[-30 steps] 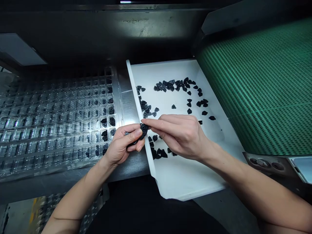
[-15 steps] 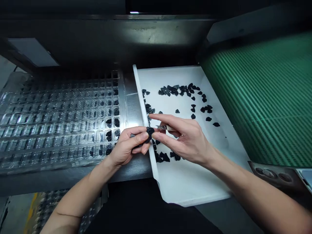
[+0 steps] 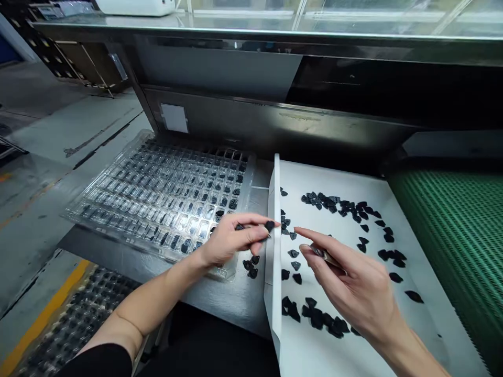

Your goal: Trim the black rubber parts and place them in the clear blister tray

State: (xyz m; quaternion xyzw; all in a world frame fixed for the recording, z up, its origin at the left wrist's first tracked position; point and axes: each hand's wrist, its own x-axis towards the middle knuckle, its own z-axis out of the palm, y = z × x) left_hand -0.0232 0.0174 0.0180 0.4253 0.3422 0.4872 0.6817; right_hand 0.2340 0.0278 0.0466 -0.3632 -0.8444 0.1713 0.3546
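Note:
My left hand [image 3: 231, 238] is closed on small black plastic parts [image 3: 269, 225], one pinched at the fingertips just left of the white tray's wall [image 3: 276, 283]. My right hand [image 3: 353, 277] hovers over that tray, its fingers wrapped round a small craft knife [image 3: 320, 253], whose metal end shows between thumb and fingers. A gap separates the two hands. Inside the white tray, black triangular pieces [image 3: 322, 201] lie in loose clusters. Left of my left hand is a clear plastic compartment tray [image 3: 247, 196] with black parts in many pockets.
Several black parts [image 3: 251, 266] lie on the metal bench [image 3: 236, 298] between the trays. A green ribbed conveyor belt [image 3: 451, 225] runs along the right. Behind stands a metal panel [image 3: 251, 118] under a shelf. Another filled compartment tray [image 3: 78, 314] sits low at the left.
The view has swung left and up, showing the floor and shelf. My hands have drawn apart; the right hand with the knife has moved away from the part in my left.

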